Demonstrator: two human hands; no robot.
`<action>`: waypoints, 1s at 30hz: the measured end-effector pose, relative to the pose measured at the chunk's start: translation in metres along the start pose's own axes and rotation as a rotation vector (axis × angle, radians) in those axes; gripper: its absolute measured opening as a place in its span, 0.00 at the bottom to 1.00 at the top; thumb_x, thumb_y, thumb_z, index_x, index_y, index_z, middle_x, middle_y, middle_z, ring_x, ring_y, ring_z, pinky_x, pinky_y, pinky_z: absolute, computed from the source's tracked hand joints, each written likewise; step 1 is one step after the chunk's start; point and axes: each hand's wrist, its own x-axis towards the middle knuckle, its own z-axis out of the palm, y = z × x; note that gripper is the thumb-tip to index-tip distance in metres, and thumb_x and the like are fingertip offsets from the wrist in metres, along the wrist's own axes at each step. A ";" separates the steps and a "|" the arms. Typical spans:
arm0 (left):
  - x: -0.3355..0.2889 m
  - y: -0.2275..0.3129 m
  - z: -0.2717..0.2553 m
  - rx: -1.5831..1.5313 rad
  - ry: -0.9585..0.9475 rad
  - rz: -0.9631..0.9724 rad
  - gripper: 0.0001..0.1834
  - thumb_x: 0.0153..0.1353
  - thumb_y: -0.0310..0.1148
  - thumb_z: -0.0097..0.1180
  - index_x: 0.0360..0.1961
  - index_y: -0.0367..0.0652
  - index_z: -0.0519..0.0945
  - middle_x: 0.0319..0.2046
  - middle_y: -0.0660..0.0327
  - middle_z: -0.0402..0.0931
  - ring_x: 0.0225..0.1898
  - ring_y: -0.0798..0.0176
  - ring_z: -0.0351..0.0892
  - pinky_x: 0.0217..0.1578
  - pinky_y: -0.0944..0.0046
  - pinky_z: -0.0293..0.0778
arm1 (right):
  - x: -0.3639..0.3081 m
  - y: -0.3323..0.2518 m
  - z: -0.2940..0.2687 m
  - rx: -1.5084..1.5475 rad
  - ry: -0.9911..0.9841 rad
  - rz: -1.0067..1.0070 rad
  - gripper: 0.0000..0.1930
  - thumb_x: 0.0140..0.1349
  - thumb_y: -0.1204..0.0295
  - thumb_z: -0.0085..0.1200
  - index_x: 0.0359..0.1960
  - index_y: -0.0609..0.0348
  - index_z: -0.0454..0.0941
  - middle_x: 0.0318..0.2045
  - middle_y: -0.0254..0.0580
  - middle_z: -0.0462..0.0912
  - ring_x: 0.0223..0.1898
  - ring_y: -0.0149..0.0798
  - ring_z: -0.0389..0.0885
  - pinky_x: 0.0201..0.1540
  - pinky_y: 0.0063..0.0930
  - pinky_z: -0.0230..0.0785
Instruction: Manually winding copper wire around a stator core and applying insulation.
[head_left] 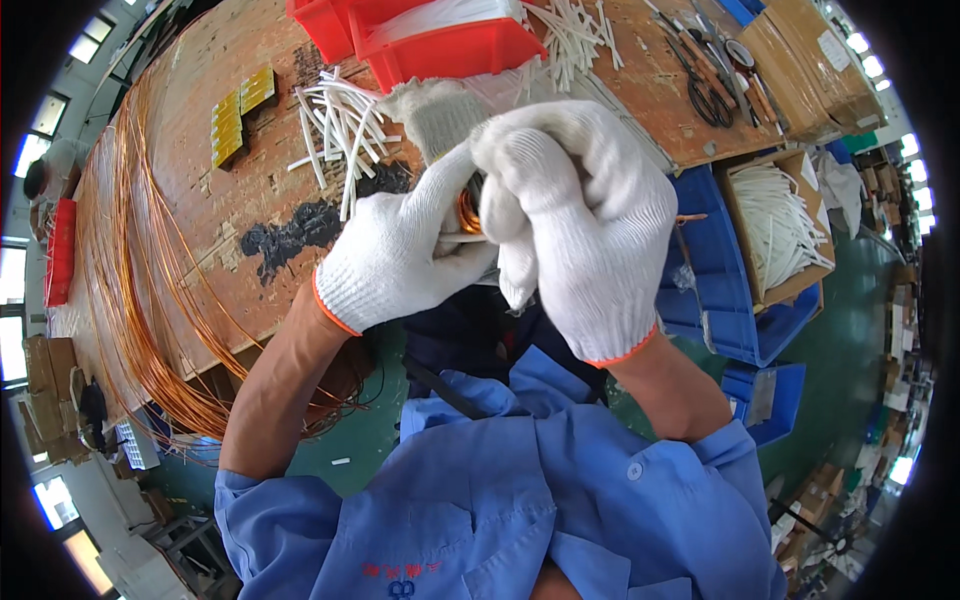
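Observation:
White knit gloves with orange cuffs cover both hands, which meet in front of my chest at the near edge of the wooden table. My left hand [390, 250] is closed, its thumb and fingers around a copper wire coil [468, 212], of which only a small part shows. A thin white tube [462, 238] lies across its grip below the coil. Pressed against the coil from the right, my right hand [595, 220] has its fingers curled in a pinch; they hide most of the work. A copper wire end [690, 217] sticks out past the right hand's far side.
Cut white tubes [345, 125] lie beyond my left hand, near red bins [450, 55]. Long copper wires [150, 330] hang over the table's left side. Yellow taped blocks [228, 130] sit farther back. Scissors [708, 98] lie at right, above a blue bin [715, 270] and a tube-filled carton [775, 225].

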 end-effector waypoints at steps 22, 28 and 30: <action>0.003 0.010 -0.007 0.036 -0.062 -0.095 0.49 0.60 0.32 0.81 0.82 0.45 0.70 0.26 0.59 0.76 0.28 0.67 0.76 0.38 0.66 0.80 | -0.059 0.020 -0.024 0.256 -0.088 0.414 0.15 0.86 0.66 0.56 0.47 0.66 0.88 0.28 0.38 0.88 0.21 0.22 0.77 0.25 0.22 0.70; 0.003 0.017 -0.011 0.070 -0.070 -0.144 0.49 0.58 0.33 0.82 0.80 0.47 0.72 0.28 0.56 0.81 0.31 0.63 0.86 0.40 0.62 0.84 | -0.092 0.047 -0.014 0.133 0.075 0.414 0.14 0.86 0.68 0.53 0.45 0.66 0.87 0.21 0.32 0.80 0.19 0.22 0.75 0.22 0.22 0.67; 0.002 0.021 -0.014 0.114 -0.100 -0.180 0.50 0.58 0.34 0.83 0.81 0.47 0.72 0.26 0.57 0.80 0.29 0.64 0.84 0.38 0.59 0.83 | -0.096 0.032 -0.017 0.067 0.036 0.359 0.13 0.85 0.69 0.53 0.47 0.66 0.87 0.22 0.33 0.81 0.21 0.22 0.76 0.24 0.22 0.68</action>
